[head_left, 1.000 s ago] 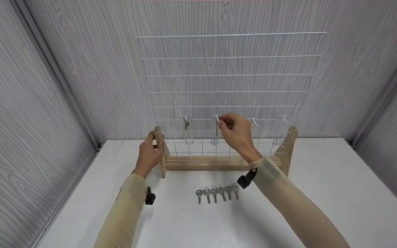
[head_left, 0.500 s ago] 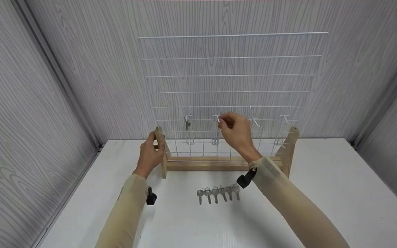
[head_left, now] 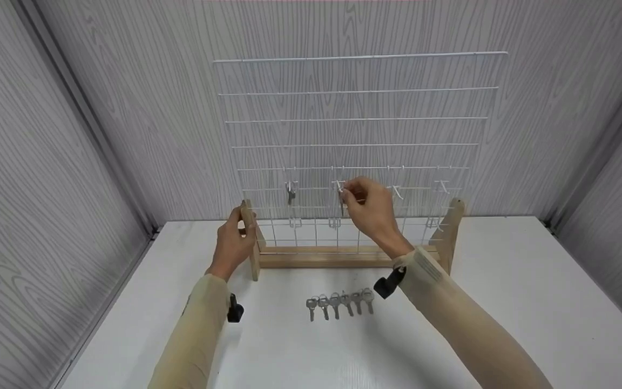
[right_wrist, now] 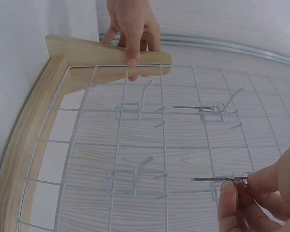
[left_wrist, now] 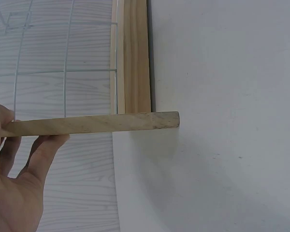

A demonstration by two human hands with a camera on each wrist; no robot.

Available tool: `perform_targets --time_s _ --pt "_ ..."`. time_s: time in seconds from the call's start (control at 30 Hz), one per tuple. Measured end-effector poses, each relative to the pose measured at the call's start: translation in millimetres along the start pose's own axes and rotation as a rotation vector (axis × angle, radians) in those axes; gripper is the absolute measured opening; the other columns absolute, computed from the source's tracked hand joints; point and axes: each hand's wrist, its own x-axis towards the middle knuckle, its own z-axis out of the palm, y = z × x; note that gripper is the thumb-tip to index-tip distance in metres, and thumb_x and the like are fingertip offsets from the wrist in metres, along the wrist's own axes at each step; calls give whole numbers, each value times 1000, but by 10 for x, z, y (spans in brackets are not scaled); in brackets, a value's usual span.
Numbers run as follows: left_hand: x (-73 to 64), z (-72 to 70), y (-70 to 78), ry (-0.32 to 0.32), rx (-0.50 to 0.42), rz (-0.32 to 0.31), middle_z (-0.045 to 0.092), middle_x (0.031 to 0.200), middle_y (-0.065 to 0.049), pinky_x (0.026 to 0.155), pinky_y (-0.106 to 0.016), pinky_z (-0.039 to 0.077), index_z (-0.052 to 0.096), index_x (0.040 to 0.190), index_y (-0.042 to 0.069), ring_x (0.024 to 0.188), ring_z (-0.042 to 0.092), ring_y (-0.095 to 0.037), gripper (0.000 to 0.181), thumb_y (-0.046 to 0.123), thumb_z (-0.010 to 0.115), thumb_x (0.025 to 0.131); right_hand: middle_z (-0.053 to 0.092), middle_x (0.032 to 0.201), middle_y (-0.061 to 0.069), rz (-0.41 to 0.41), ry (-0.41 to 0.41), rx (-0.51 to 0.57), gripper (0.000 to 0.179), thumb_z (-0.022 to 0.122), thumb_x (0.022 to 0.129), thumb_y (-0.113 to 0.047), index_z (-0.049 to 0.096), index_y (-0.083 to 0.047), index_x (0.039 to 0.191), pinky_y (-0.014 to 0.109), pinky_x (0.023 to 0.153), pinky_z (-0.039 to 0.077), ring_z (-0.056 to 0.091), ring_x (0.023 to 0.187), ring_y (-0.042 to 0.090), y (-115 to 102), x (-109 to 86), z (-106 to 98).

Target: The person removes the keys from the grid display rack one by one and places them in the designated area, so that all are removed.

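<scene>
A white wire grid [head_left: 359, 145] stands in a wooden base, and my left hand [head_left: 234, 240] grips the base's left side piece [left_wrist: 92, 123] near its top, thumb on one face and fingers on the other. At the second hook from the left, my right hand [head_left: 371, 208] pinches a key [right_wrist: 208, 179] by its thin ring [right_wrist: 246, 176]. That ring is right at the hook, whose tip my fingers partly hide. One key [head_left: 290, 193] hangs from the leftmost hook. Several keys [head_left: 335, 306] with rings lie in a row on the white table in front of the base.
Two more white hooks [head_left: 397, 192] are fixed on the grid to the right of my right hand. The base's right side piece [head_left: 453, 232] and lower wooden rail [head_left: 327, 260] stand on the white table [head_left: 289, 351]. Wood-patterned walls [head_left: 100, 81] enclose the back and sides.
</scene>
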Motion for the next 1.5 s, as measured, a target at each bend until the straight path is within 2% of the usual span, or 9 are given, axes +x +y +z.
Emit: perform_targets --time_s 0.27,0.43,0.73,1.0,1.3,1.5 --pt "-6 12 -8 -1 32 -19 57 151 -21 96 -56 64 43 158 4 122 69 -44 51 15 55 109 78 96 11 -29 -16 18 9 66 105 -6 74 -2 106 31 80 64 74 85 22 -11 -65 -31" --pt "-11 20 -12 -1 37 -35 57 151 -21 97 -54 64 43 158 5 122 68 -42 52 15 56 108 78 95 9 -43 -21 16 9 67 105 -8 75 -4 105 28 79 63 73 84 19 -25 -101 -49" --pt "-14 21 -30 1 26 -21 58 150 -21 97 -53 64 45 156 5 120 69 -41 50 14 56 108 78 96 9 -105 -33 7 8 69 105 -9 75 -4 105 27 77 62 73 83 20 -93 -156 -116" --pt "14 19 -30 1 20 -5 58 151 -22 97 -53 64 45 156 2 119 69 -42 51 14 56 108 80 100 9 -98 -47 -1 10 68 106 -10 75 -5 108 33 81 65 76 91 24 -147 -236 -230" --pt "17 8 -38 7 38 22 57 150 -24 97 -53 64 44 157 0 121 69 -43 51 13 54 109 79 97 11 -61 -29 19 8 71 102 -8 77 -2 104 19 75 59 74 87 23 -84 -303 -363" --pt "15 -1 -26 2 33 2 58 151 -20 97 -51 64 46 155 4 122 69 -41 49 17 55 109 78 95 9 -52 -24 -7 6 72 101 -6 77 -4 102 18 72 57 73 85 20 17 -372 -443"
